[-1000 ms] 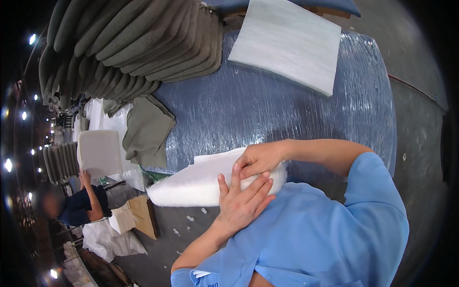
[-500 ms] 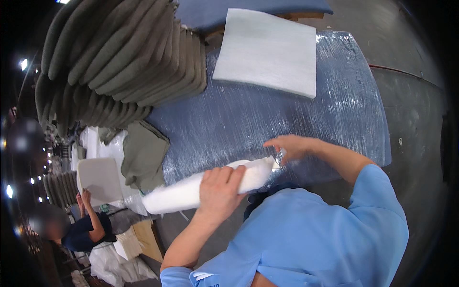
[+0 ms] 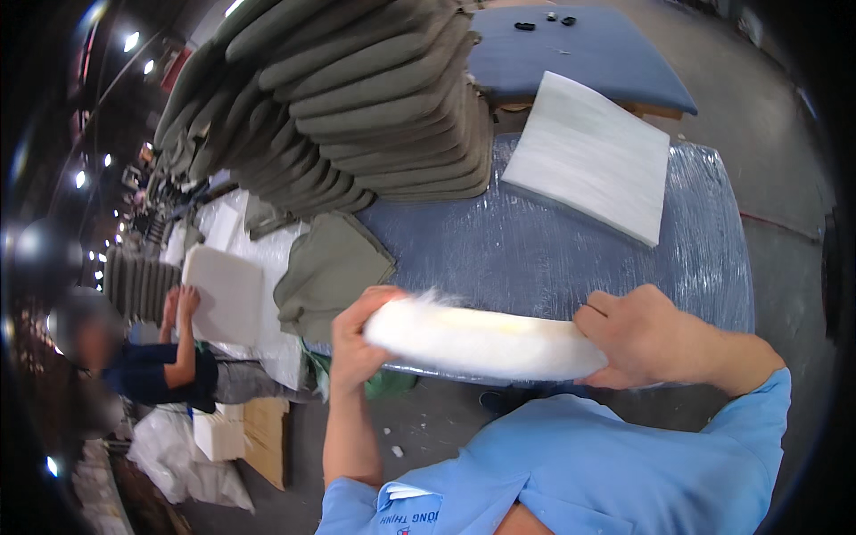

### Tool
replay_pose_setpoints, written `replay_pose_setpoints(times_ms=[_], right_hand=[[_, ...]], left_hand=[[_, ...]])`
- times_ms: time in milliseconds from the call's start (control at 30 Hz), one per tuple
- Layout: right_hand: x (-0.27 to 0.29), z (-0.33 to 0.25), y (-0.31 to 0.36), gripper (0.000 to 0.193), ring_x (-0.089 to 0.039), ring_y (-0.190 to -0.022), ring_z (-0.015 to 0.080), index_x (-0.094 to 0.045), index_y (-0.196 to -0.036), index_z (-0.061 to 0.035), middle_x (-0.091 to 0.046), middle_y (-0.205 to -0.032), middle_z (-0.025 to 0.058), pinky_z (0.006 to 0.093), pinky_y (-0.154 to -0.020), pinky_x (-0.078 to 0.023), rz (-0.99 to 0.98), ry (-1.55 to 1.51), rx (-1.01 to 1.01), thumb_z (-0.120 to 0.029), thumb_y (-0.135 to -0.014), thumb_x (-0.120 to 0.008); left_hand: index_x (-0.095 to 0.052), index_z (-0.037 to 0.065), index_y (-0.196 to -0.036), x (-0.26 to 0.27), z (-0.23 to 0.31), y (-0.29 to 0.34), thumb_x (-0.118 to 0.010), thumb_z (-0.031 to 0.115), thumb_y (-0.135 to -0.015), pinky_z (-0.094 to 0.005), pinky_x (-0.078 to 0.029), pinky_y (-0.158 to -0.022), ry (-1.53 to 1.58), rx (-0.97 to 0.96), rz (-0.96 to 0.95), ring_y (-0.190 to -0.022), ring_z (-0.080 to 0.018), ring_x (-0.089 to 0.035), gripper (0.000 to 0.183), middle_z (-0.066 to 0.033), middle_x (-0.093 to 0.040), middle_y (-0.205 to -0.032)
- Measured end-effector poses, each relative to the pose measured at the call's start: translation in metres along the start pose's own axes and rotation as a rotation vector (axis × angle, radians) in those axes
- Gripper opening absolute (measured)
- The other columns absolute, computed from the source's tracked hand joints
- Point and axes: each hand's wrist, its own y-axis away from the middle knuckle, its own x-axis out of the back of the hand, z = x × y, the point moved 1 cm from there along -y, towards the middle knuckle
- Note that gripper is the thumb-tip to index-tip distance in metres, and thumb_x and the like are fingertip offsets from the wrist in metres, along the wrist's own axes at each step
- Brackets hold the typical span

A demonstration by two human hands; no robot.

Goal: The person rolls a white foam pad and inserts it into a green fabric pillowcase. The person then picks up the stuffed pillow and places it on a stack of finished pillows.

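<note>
A thick white padded cushion insert (image 3: pixel 481 343) with fluffy fibre wrapping is held up in front of my chest, its long edge turned toward me. My left hand (image 3: pixel 358 337) grips its left end, fingers curled over the top corner. At the opposite end, my right hand (image 3: pixel 635 337) is closed around the other corner. A yellowish strip shows along the insert's upper edge, and loose fibres stick up near my left fingers. Beyond it, a flat white sheet of batting (image 3: pixel 593 156) lies on the plastic-wrapped blue table (image 3: pixel 499 254).
Tall stacks of grey-green cushions (image 3: pixel 383 116) stand at the far left of the table. Folded grey-green fabric (image 3: pixel 330 272) lies at its left edge. Farther left, a co-worker (image 3: pixel 165 374) holds a pale cushion (image 3: pixel 223 294). Cardboard (image 3: pixel 266 441) and plastic bags (image 3: pixel 178 455) are on the floor.
My right hand has come from free with fingers extended to gripping the insert's right end. The insert has moved right and is now level between both hands. The view has shifted.
</note>
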Motion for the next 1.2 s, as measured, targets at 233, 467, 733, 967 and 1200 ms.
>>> replay_pose_setpoints(times_ms=[233, 467, 733, 967, 1200], right_hand=[[-0.036, -0.048, -0.078, 0.054, -0.071, -0.077, 0.0343, -0.07, -0.103, 0.0006, -0.068, -0.087, 0.0151, 0.0414, -0.071, -0.058, -0.029, 0.004, 0.009, -0.045, -0.08, -0.087], [-0.009, -0.026, -0.142, 0.029, -0.072, -0.089, 0.018, -0.079, -0.114, -0.0037, -0.08, -0.099, 0.0107, 0.0334, -0.082, -0.057, 0.172, -0.546, -0.253, -0.026, -0.095, -0.078], [-0.051, -0.104, -0.217, 0.064, -0.072, -0.089, 0.0452, -0.052, -0.125, -0.0022, -0.071, -0.088, 0.0237, 0.0517, -0.078, -0.055, -0.14, -0.188, 0.002, -0.059, -0.098, -0.065], [-0.062, -0.113, -0.234, 0.041, -0.069, -0.078, 0.0432, -0.057, -0.109, -0.0064, -0.068, -0.08, 0.0171, 0.054, -0.071, -0.053, -0.051, -0.047, 0.182, -0.047, -0.104, -0.063], [-0.068, -0.099, -0.243, 0.032, -0.07, -0.077, 0.0344, -0.067, -0.094, -0.0051, -0.071, -0.084, 0.0134, 0.0458, -0.068, -0.054, 0.052, -0.221, 0.204, -0.032, -0.109, -0.058]], left_hand=[[-0.06, 0.009, -0.149, 0.05, -0.096, 0.057, -0.087, 0.007, -0.074, -0.0419, -0.034, -0.126, 0.159, 0.195, -0.014, -0.154, -0.0273, -0.043, 0.08, -0.0102, -0.047, -0.165], [-0.045, 0.009, -0.161, 0.059, -0.069, 0.08, -0.089, 0.028, -0.08, -0.0472, -0.02, -0.131, 0.03, 0.117, -0.185, -0.162, -0.0345, -0.024, 0.093, -0.0167, -0.035, -0.171], [-0.045, 0.004, -0.159, 0.046, -0.064, 0.08, -0.084, 0.042, -0.088, -0.0472, -0.025, -0.129, -0.224, 0.131, -0.07, -0.159, -0.0373, -0.03, 0.09, -0.0216, -0.036, -0.168], [-0.047, 0.001, -0.156, 0.05, -0.058, 0.079, -0.081, 0.034, -0.092, -0.0459, -0.034, -0.124, -0.192, 0.104, -0.021, -0.152, -0.0387, -0.04, 0.08, -0.0237, -0.045, -0.159], [-0.064, 0.005, -0.128, 0.04, -0.048, 0.071, -0.076, 0.031, -0.096, -0.0428, -0.05, -0.1, -0.178, 0.147, 0.055, -0.115, -0.0323, -0.063, 0.044, -0.0159, -0.061, -0.125]])
